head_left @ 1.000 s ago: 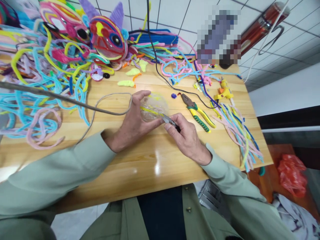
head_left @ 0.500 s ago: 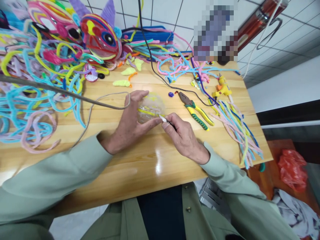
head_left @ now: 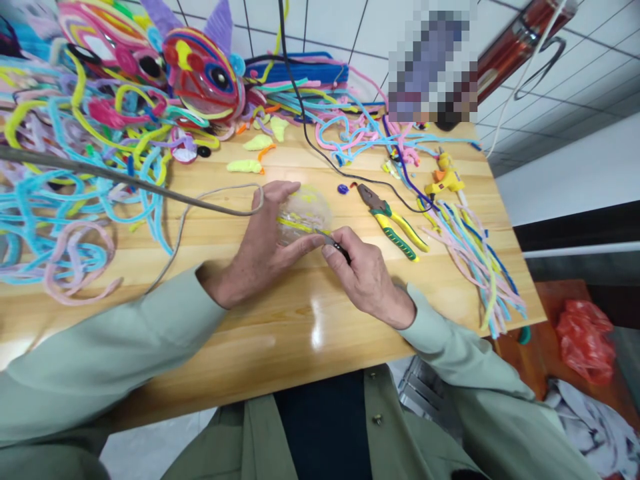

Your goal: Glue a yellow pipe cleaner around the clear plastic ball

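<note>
1 wooden table (head_left: 280,333), beside white tiles (head_left: 330,25), lies beneath the right hand (head_left: 364,275).

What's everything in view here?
Rounded piece: one, transparent with yellow, left hand
Slim knife: one, dark handle, right hand
Metal pliers: one, green and yellow, right of hands
Glue gun: one, yellow, table's right
Fuzzy craft stems: many, multicoloured, left, back, right
Decorated faces: two, multicoloured, back left
Thin cords: several, black and grey, crossing table
Cylindrical flask: one, red, back right
Crumpled bag: one, red, lower right
Wooden table: one, light brown, underneath
Left hand and right hand: two, green-sleeved, centre
</note>
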Tool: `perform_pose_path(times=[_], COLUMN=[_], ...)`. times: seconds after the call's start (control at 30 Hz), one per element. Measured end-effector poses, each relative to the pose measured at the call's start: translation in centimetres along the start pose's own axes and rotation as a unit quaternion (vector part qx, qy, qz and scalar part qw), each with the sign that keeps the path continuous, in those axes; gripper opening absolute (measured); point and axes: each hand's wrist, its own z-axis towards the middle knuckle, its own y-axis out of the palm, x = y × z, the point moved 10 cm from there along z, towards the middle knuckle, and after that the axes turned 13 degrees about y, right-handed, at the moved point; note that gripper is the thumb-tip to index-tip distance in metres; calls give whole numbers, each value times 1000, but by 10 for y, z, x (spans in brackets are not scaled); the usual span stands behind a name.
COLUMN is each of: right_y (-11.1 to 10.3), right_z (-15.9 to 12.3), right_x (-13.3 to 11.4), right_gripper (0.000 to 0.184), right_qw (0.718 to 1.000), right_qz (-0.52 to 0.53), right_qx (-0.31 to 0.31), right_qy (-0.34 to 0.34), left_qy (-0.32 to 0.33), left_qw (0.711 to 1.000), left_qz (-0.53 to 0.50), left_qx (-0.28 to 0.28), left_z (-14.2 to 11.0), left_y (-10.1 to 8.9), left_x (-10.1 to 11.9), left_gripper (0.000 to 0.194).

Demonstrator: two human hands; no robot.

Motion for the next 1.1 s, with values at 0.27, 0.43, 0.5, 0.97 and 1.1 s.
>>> perform_pose_path(times=[0.27, 0.43, 0.5, 0.97, 1.1], right_y=[1, 3, 3, 12, 4], right_z=[-7, -8, -9, -7, -9], right_x=[-6, -9, -10, -6, -6], right_gripper=[31, 36, 37, 34, 33], right_qw=[992, 981, 975, 976, 987], right_qz=[-109, -174, -198, -193, -122], right_qx=[54, 76, 88, 90, 84], right_qy=[-31, -46, -50, -48, -57], left_qy=[8, 5, 8, -8, -17], left_qw=[1000, 1000, 1000, 1000, 1000], left_qz=[-2, -8, -6, 3, -5], left_qx=[5, 4, 2, 18, 16], left_z=[2, 1, 1, 0, -2], left_y=[0, 1, 0, -1, 0], left_x=[5, 5, 6, 3, -1], left_gripper=[84, 87, 84, 83, 98])
